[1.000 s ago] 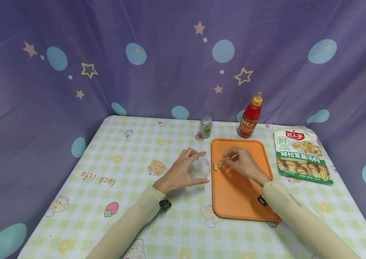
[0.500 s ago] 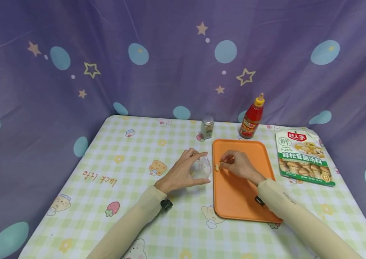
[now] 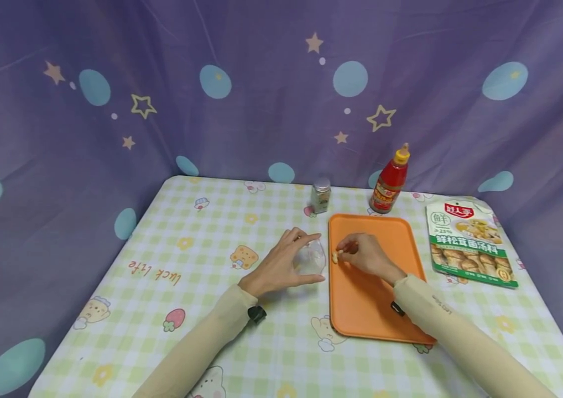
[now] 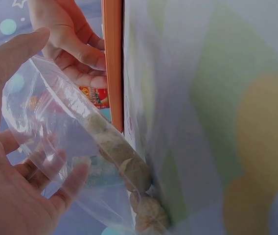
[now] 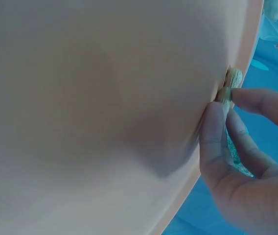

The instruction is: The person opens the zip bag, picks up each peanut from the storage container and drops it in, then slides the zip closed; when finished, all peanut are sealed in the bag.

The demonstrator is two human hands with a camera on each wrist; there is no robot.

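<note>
My left hand holds a clear plastic bag at the tray's left side, thumb and forefinger spread wide at its mouth. Several unshelled peanuts lie inside the bag in the left wrist view. Over the upper left of the orange tray, my right hand pinches a peanut between thumb and fingertips. Just beyond it, near the rim, lies another peanut, which also shows as a small pale peanut in the head view. The right fingers partly hide the pinched one.
Behind the tray stand a small glass spice jar and a red sauce bottle with a yellow cap. To the right lies a green and white food pouch. A checked cloth covers the table, and a purple curtain hangs behind.
My right hand has moved slightly left and down to the peanuts and closed its fingertips on one. The left hand keeps its hold on the bag.
</note>
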